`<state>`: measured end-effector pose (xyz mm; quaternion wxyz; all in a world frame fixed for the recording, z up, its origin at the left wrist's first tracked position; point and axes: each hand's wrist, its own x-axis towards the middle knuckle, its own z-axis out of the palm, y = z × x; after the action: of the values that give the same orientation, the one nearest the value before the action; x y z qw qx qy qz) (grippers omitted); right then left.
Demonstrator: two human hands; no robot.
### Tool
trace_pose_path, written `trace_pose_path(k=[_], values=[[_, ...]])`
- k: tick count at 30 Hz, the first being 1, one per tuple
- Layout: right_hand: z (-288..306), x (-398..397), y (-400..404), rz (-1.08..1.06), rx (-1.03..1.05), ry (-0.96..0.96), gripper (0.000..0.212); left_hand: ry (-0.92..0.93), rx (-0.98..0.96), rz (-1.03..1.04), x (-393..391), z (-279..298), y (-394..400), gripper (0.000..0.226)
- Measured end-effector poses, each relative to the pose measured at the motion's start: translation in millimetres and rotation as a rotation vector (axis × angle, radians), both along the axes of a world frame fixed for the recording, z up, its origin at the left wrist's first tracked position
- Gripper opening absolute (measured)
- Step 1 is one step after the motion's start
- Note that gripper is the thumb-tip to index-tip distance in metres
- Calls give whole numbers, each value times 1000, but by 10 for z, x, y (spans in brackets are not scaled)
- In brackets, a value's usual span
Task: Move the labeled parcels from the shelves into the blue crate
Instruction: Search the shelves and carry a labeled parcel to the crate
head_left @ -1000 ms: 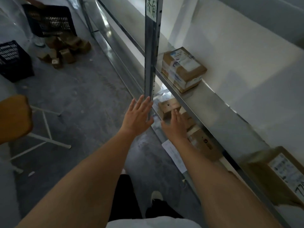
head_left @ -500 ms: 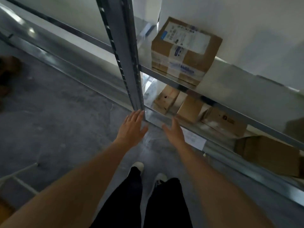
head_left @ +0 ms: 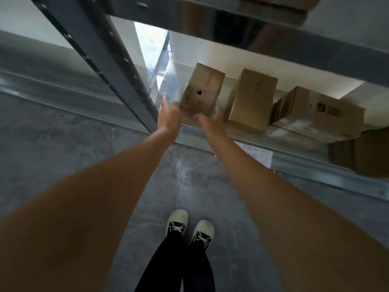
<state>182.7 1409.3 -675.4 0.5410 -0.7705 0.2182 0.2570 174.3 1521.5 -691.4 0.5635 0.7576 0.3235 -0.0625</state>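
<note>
1. Head view, looking steeply down: I see both of my bare forearms reaching to the low shelf (head_left: 248, 133) of a metal rack.
2. My left hand (head_left: 168, 116) is at the left side of a small cardboard parcel (head_left: 200, 91), fingers extended along its edge; the picture is too smeared for me to tell whether they touch it or wrap it.
3. My right hand (head_left: 210, 121) is at the parcel's near right corner, fingers spread loosely; I cannot tell if it grips.
4. That parcel stands on the low shelf, just right of the grey slotted upright (head_left: 117, 68), with a dark hole and faint reddish print on its facing side.
5. Just beside it to the right stands a second brown box (head_left: 252, 98), and further right a third box (head_left: 320, 110) with a dark printed mark.
6. A white paper sheet (head_left: 256, 152) lies below the shelf edge.
7. Below, my two pale-toed shoes (head_left: 189, 226) stand on the grey floor (head_left: 63, 144).
</note>
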Motion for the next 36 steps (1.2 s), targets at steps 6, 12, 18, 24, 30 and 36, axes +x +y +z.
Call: trace_pose_path(k=[6, 12, 18, 24, 30, 36], values=[[-180, 9, -37, -59, 147, 52, 49, 101, -194, 62, 143, -159, -122, 42], [71, -2, -237, -173, 270, -84, 31, -65, -324, 214, 101, 255, -74, 40], [431, 35, -377, -86, 285, -28, 42, -108, -347, 228, 23, 636, -92, 32], [506, -80, -380, -105, 301, 35, 33, -37, -439, 158, -84, 715, -93, 32], [533, -129, -399, 39, 270, -15, 26, 47, -396, -79, -260, 613, -105, 69], [516, -160, -545, 13, 229, -26, 38, 101, -436, -130, -390, 568, 10, 68]])
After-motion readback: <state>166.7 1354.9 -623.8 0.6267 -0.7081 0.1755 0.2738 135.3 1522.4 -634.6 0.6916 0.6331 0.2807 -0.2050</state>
